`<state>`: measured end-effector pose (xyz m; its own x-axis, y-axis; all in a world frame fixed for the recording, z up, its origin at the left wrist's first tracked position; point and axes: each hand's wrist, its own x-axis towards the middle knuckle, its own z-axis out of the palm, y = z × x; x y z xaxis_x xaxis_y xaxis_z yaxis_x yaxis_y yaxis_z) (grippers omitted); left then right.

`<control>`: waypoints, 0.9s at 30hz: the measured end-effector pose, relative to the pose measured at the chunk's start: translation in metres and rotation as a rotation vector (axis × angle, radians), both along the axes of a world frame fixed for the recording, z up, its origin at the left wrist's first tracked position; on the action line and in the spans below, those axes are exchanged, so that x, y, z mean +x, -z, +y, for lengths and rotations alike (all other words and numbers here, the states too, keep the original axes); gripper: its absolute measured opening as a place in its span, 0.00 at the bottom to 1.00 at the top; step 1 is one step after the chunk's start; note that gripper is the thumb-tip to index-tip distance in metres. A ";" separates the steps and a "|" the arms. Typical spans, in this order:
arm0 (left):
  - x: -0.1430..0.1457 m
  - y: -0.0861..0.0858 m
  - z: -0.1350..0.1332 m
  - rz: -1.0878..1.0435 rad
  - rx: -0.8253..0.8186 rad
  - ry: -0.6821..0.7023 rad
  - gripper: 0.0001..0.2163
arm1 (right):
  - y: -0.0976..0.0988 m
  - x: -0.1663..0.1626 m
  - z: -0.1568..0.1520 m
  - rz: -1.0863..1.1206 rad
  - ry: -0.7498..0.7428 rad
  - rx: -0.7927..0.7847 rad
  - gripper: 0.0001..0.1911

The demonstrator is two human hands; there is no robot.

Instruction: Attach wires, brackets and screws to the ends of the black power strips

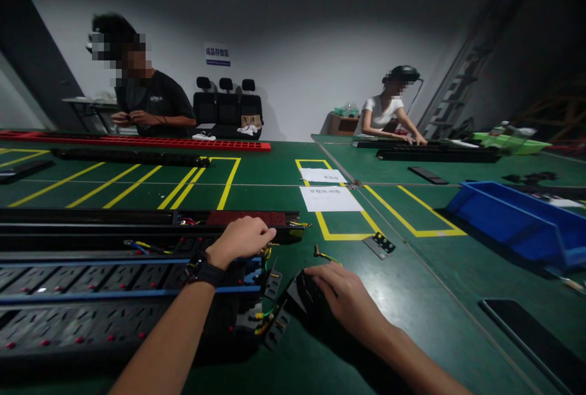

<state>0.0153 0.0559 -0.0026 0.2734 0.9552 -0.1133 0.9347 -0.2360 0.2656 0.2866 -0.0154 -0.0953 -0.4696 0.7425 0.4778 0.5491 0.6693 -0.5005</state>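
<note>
My bare forearms (pixel 169 334) reach in from the bottom edge, a black wristwatch (pixel 204 270) on the left wrist. Below and left of that wrist lies a black power strip (pixel 73 328) with a row of sockets; just beyond it is a blue-edged power strip (pixel 114 276). My left hand (pixel 242 239) is bent palm-down over the strips' right ends, beside a dark red socket module (pixel 270 218) in a black rail; its fingertips are hidden, so I cannot tell whether they pinch anything. My right hand (pixel 343 291), fingers curved, touches a small black end piece (pixel 297 297) on the green table (pixel 412 291); I cannot tell how firmly it grips. Between the strips and that piece are green-and-yellow wires (pixel 260 315) and slotted brackets (pixel 277 331). Farther right stand a blue bin (pixel 517 218) and, nearer me, a dark phone (pixel 535 340). Two co-workers sit or stand across the table.
</note>
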 end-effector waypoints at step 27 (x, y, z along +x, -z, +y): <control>0.001 -0.003 0.000 -0.004 -0.033 -0.018 0.26 | -0.004 0.007 0.006 -0.265 0.136 0.088 0.15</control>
<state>0.0160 0.0557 0.0008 0.2566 0.9558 -0.1436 0.9376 -0.2102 0.2769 0.2937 -0.0089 -0.0913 -0.4852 0.7683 0.4175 0.7405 0.6150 -0.2711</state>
